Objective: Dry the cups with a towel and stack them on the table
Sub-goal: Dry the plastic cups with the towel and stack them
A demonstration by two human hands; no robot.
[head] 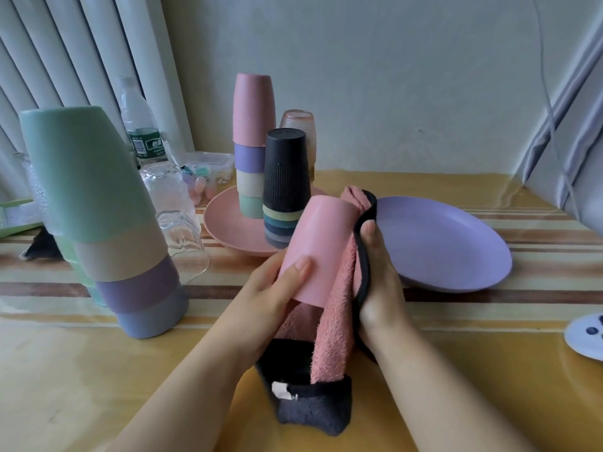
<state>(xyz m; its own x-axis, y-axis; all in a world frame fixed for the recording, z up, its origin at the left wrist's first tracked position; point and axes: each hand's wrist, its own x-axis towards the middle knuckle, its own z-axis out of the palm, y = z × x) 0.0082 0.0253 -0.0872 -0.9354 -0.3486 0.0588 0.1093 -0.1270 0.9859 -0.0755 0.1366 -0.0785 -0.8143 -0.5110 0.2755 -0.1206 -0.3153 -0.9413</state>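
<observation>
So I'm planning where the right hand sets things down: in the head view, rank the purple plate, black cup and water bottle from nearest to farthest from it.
From the right hand:
1. Purple plate, just to its right.
2. Black cup, behind and left, on the pink plate.
3. Water bottle, far back left by the curtain.

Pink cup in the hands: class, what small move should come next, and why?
Probably turn the pink cup in the left hand against the towel that the right hand presses to its side; only that side is covered.
</observation>
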